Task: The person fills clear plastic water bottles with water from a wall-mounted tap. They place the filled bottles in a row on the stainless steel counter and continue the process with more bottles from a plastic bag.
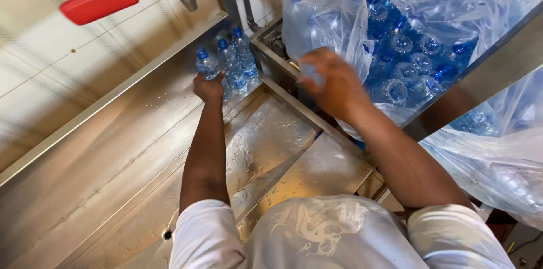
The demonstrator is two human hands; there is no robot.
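Left hand (208,87) closed around the body of a small clear plastic bottle (205,64) with blue cap, at the far end of the wet steel trough (130,150), beside three like bottles (236,57) standing upright. Right hand (334,85) blurred, fingers spread and curled over a bottle at the mouth of the clear plastic sack (339,14) of empty bottles, right of the trough. Probably light, thin-walled, easily dented, slippery where wet; best gripped mid-body, not by the cap. Red-handled lever (99,1) above the trough, upper left.
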